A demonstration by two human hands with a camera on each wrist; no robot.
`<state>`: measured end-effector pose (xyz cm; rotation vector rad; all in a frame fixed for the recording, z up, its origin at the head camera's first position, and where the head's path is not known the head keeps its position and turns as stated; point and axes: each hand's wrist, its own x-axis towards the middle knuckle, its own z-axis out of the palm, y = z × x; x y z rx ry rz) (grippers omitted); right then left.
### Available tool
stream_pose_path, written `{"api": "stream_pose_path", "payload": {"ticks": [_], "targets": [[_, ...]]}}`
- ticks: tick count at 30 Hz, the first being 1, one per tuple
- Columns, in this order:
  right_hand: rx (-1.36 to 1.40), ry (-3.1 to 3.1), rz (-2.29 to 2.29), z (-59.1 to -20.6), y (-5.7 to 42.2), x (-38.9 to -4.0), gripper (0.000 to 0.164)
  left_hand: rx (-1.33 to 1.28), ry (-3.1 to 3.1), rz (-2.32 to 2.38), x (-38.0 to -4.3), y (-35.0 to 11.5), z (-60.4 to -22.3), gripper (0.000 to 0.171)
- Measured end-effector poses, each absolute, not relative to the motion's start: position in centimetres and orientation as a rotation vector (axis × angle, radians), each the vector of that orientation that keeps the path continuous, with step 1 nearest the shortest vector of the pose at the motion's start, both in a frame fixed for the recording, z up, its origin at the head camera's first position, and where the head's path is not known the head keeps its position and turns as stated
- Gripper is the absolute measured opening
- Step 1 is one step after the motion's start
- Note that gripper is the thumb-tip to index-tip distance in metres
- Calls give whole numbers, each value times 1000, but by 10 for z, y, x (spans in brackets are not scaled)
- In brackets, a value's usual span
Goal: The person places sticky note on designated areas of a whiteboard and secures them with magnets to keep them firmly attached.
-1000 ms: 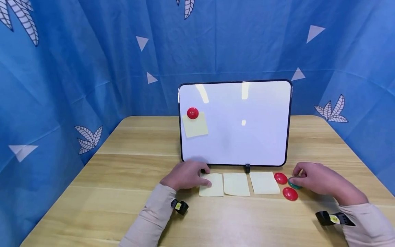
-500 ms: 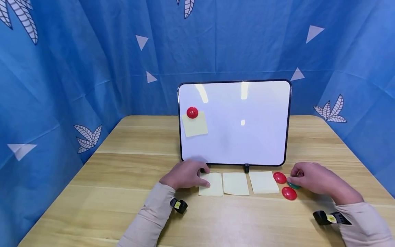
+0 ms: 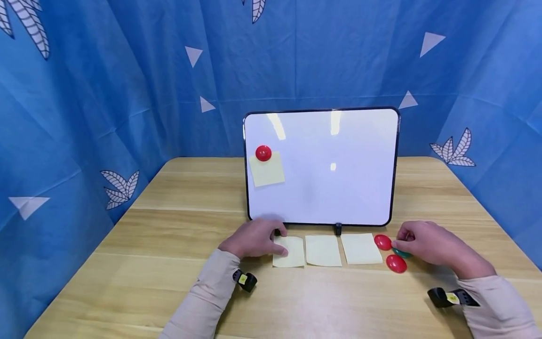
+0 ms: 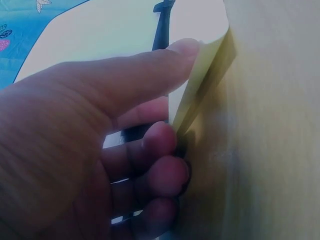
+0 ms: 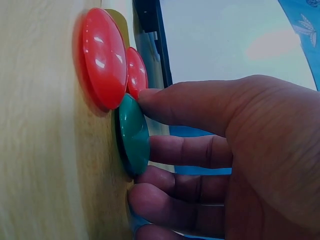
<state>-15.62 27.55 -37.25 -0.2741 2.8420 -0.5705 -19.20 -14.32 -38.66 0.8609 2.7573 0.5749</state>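
Observation:
My left hand (image 3: 256,239) pinches the left edge of a pale yellow sticky note (image 3: 294,259), thumb on top. In the left wrist view that note (image 4: 200,20) is tilted up off the wood along one side. Two more sticky notes, a middle one (image 3: 323,251) and a right one (image 3: 362,249), lie in line with it. My right hand (image 3: 434,242) has thumb and fingers around a green round magnet (image 5: 134,135), partly hidden by the hand in the head view. Two red round magnets, one behind (image 3: 383,242) and one in front (image 3: 396,263), lie just left of it.
Behind the notes a black-framed whiteboard (image 3: 322,183) stands on small black feet (image 3: 338,229). On its left side a red magnet (image 3: 263,153) holds up a sticky note (image 3: 267,172). A blue curtain (image 3: 296,56) surrounds the wooden table (image 3: 178,235).
My right hand has shifted very slightly left at the green magnet. The left hand stays on the note, and the head view has drifted a little.

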Motion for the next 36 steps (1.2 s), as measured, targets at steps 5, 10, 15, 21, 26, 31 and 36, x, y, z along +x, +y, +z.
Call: {"api": "stream_pose_path", "payload": {"ticks": [5,10,15,21,26,31,36], "targets": [[-274,2836,-569,-373,276,-156,31,862,2750,588,-193,-143,-387,34],[-278,2837,-572,-373,276,-156,29,869,2743,616,-193,-144,-386,32],[-268,2833,-570,-372,277,-157,29,881,2739,662,-194,-145,-386,31],[-265,2818,-565,-372,277,-157,33,903,2728,696,-194,-144,-387,29],[-260,2818,-560,-371,277,-155,37,929,2727,717,-195,-144,-388,26],[-263,2814,-567,-371,278,-155,38,924,2729,757,-195,-144,-388,23],[-269,2809,-580,-371,278,-155,38,911,2747,798,-196,-145,-389,18]]}}
